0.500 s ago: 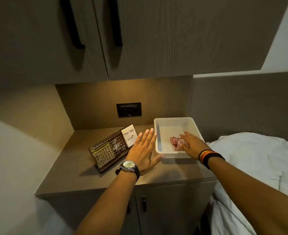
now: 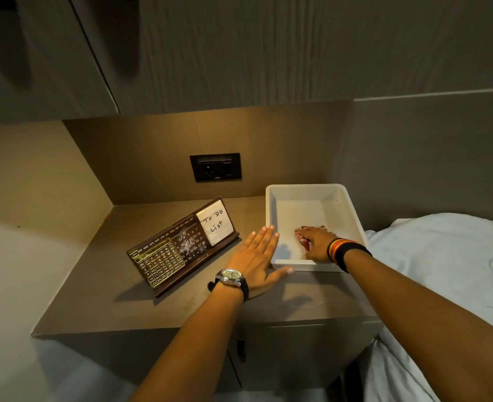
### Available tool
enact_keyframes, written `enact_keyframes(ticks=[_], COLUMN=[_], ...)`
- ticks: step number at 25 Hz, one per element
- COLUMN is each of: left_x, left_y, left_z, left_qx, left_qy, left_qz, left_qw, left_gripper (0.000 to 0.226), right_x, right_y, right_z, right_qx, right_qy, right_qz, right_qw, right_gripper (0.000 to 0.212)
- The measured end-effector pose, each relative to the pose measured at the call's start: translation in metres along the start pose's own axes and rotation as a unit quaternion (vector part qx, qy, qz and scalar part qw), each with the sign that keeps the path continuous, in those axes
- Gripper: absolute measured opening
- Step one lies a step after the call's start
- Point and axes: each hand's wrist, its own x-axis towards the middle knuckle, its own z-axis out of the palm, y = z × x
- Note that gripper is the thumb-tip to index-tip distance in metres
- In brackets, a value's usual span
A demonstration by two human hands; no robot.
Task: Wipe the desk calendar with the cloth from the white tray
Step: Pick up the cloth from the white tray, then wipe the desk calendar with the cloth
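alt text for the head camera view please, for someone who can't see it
The right hand reaches into a white tray onto a red-and-white cloth, while the left hand lies flat beside the tray. A desk calendar stands to the left.

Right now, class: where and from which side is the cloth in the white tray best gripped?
Pinch the bunched top of the cloth, coming from above. It lies crumpled low on the floor of the white tray, whose raised walls block a sideways approach. The right hand already reaches down over it.
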Motion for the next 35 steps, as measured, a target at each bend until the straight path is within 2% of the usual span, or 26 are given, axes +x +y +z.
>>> enact_keyframes(ticks=[3, 6, 8, 10, 13, 16, 19, 23, 26, 32, 35], left_x=[0.002, -0.001, -0.01, -0.028, -0.067, -0.106, -0.136, -0.149, -0.14, -0.124, -0.124], left_y=[0.002, -0.002, -0.014, -0.035, -0.077, -0.123, -0.168, -0.207, -0.221, -0.219, -0.219], left_z=[0.003, -0.004, -0.016, -0.034, -0.069, -0.1, -0.118, -0.118, -0.112, -0.096, -0.09], left_qx=[-0.014, -0.015, 0.01, 0.048, 0.097, 0.141, 0.176, 0.174, 0.167, 0.065, 0.02], left_qy=[-0.014, -0.027, -0.022, 0.007, 0.048, 0.057, 0.01, -0.039, -0.065, -0.029, -0.014], left_qz=[-0.005, 0.011, 0.031, 0.042, 0.046, 0.028, 0.0, 0.0, 0.013, 0.037, 0.041], left_qw=[1.0, 0.999, 0.999, 0.998, 0.993, 0.988, 0.984, 0.984, 0.984, 0.997, 0.999], left_gripper=[0.1, 0.102, 0.102, 0.103, 0.107, 0.121, 0.14, 0.16, 0.167, 0.165, 0.164], right_x=[0.003, 0.002, -0.003, -0.012, -0.025, -0.034, -0.039, -0.035, -0.024, -0.006, -0.003], right_y=[0.004, 0.002, -0.002, -0.011, -0.048, -0.117, -0.192, -0.255, -0.283, -0.299, -0.304], right_z=[0.008, 0.016, 0.017, 0.014, 0.001, -0.008, 0.008, 0.059, 0.089, 0.114, 0.11], right_qx=[0.041, 0.08, 0.154, 0.23, 0.297, 0.351, 0.376, 0.413, 0.42, 0.405, 0.42], right_qy=[0.051, 0.098, 0.121, 0.168, 0.29, 0.364, 0.376, 0.367, 0.375, 0.357, 0.375], right_qz=[0.01, 0.037, 0.054, 0.057, 0.026, -0.048, -0.085, -0.06, -0.039, -0.033, -0.024], right_qw=[0.998, 0.991, 0.979, 0.957, 0.909, 0.861, 0.843, 0.831, 0.826, 0.841, 0.826], right_gripper=[0.049, 0.043, 0.041, 0.037, 0.029, 0.045, 0.064, 0.065, 0.066, 0.066, 0.058])
